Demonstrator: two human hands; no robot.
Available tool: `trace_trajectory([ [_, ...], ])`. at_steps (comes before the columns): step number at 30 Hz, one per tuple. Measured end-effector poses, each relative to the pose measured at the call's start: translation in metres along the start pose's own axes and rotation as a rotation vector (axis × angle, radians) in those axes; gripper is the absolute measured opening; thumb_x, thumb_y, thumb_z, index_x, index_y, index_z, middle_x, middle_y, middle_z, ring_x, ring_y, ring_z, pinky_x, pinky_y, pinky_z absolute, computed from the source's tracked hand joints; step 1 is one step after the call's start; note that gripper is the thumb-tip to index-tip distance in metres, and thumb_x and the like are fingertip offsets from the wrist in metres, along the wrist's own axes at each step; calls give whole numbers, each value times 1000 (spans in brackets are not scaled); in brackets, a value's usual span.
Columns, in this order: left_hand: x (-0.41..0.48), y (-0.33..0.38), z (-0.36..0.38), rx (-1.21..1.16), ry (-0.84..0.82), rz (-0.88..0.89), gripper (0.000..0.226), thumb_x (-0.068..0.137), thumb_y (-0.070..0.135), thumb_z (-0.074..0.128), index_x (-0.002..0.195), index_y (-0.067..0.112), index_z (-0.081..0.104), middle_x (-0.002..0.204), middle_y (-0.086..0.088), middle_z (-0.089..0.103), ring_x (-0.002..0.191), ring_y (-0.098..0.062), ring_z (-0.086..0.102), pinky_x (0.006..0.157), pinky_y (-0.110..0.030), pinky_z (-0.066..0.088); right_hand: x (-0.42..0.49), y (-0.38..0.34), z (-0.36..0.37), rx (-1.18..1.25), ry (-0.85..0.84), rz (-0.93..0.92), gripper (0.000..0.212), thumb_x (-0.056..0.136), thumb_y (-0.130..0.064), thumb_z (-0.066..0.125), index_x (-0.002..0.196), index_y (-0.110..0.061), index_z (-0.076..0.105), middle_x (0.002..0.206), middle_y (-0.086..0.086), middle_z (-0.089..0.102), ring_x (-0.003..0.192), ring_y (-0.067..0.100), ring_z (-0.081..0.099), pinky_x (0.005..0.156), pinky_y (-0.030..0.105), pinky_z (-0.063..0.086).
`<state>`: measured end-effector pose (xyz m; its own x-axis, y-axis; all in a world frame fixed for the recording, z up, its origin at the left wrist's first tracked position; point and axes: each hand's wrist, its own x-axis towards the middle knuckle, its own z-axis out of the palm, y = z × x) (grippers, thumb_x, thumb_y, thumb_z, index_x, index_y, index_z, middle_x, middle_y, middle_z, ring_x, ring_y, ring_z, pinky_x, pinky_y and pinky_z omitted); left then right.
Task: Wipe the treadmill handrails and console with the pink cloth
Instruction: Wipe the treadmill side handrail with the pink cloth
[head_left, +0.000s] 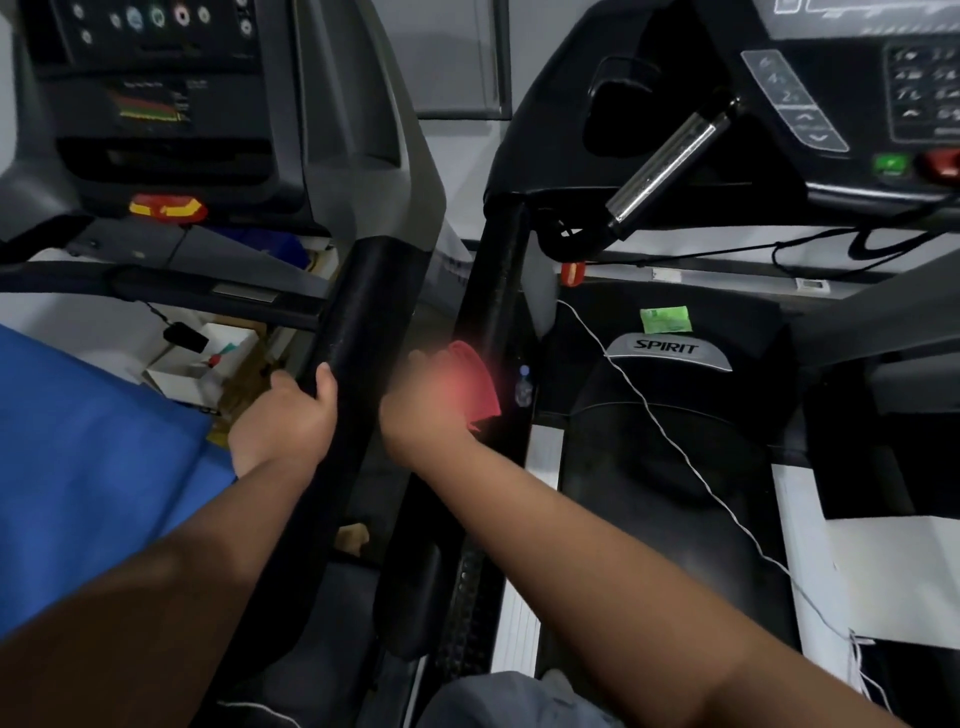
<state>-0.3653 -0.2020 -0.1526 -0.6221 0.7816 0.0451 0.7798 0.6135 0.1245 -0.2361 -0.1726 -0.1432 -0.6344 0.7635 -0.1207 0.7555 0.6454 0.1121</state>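
Head view, looking down between two treadmills. Landmark: the thick black padded handrail (358, 332) running diagonally up the middle of the frame, belonging to the left treadmill.

Left hand (291, 415) grips that handrail from its left side, thumb wrapped over the top, fingers curled around the far side and hidden. Right hand (421, 402) sits just right of the handrail, motion-blurred, holding the pink-red cloth (475, 382) against the thinner black handrail (496, 291) of the right treadmill. The cloth is bunched between hand and rail; exact finger layout cannot be told through the blur. Hands are apart, one on each rail, with the gap between the two machines between them.

Up and left of the padded handrail: dark grey console (156, 93) with a small coloured graph display, a row of round buttons above it, and a red-and-yellow stop button (166, 208) below. Up and right of it: second black console (857, 78) with keypad, a green button (891, 165) and a red button at the frame edge, plus a shiny chrome grip bar (670, 166) angled below it.

Right of the padded handrail, past the thin rail: black motor cover with silver "SPIRIT" badge (667, 347), green sticker (665, 318) above it, and a thin white cord (675, 441) trailing across the belt. Left of the padded handrail: blue fabric (93, 441) and white boxes (197, 353) on the floor.
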Motion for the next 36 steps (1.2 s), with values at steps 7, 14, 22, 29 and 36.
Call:
trace_trajectory([
  [7, 3, -3, 5, -10, 6, 2, 62, 99, 51, 21, 117, -1, 50, 99, -24, 62, 93, -39, 59, 65, -36, 37, -36, 17, 35, 489, 597, -38, 35, 74, -40, 44, 90, -22, 69, 78, -5, 65, 83, 25, 51, 69, 34, 32],
  [14, 3, -3, 5, -1, 16, 15, 62, 99, 51, 21, 116, -1, 50, 99, -24, 62, 92, -39, 59, 65, -36, 37, -45, 60, 59, 1157, 598, 132, 48, 83, -38, 41, 124, -20, 58, 117, -9, 36, 112, 14, 36, 98, 10, 23],
  [22, 1, -2, 5, -8, 18, 2, 63, 99, 51, 21, 118, -2, 49, 97, -24, 62, 88, -38, 59, 61, -35, 35, -37, 54, 50, 1408, 630, 426, 43, 80, -20, 40, 114, -22, 66, 106, -3, 32, 111, 18, 36, 97, 20, 31],
  [29, 0, -1, 3, -41, 5, -2, 62, 100, 49, 22, 117, -4, 49, 97, -26, 61, 88, -39, 59, 61, -35, 36, -55, 22, 54, 1200, 667, 398, 45, 80, -32, 31, 106, -19, 65, 109, -4, 32, 101, 18, 32, 85, 13, 22],
  [36, -1, 1, 0, -44, -10, 0, 60, 100, 47, 23, 121, -5, 46, 98, -26, 61, 87, -39, 59, 60, -35, 33, -27, 45, 60, 1643, 762, 558, 46, 83, 10, 34, 80, -34, 48, 106, 5, 40, 96, -6, 40, 86, 3, 30],
])
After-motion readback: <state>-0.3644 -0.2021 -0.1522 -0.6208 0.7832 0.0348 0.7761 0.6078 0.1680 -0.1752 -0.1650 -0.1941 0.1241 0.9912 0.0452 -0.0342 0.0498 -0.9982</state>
